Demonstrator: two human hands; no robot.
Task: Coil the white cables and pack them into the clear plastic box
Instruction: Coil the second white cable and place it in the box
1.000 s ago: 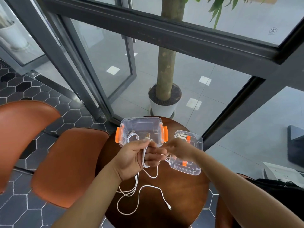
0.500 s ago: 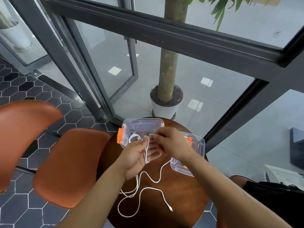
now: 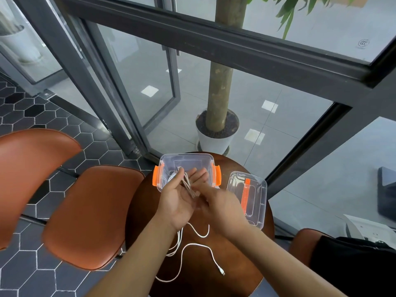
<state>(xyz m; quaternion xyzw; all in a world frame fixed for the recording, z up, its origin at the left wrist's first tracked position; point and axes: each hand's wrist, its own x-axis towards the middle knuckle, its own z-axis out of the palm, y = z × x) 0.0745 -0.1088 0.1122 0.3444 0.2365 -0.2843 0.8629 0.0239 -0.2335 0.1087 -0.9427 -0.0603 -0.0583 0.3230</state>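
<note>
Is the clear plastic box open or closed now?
Open. The clear plastic box has no cover on it; the lid lies beside it on the round table.

Right hand (image 3: 220, 207) has come off the lid side, passed over the left fingertips and dropped to the heel of the left hand (image 3: 179, 202). Left fingers have straightened. More turns of white cable (image 3: 189, 186) now cross that palm; less slack lies loose.

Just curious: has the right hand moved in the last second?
Yes. The right hand slid left, away from the lid, toward the left hand holding the white cable.
</note>
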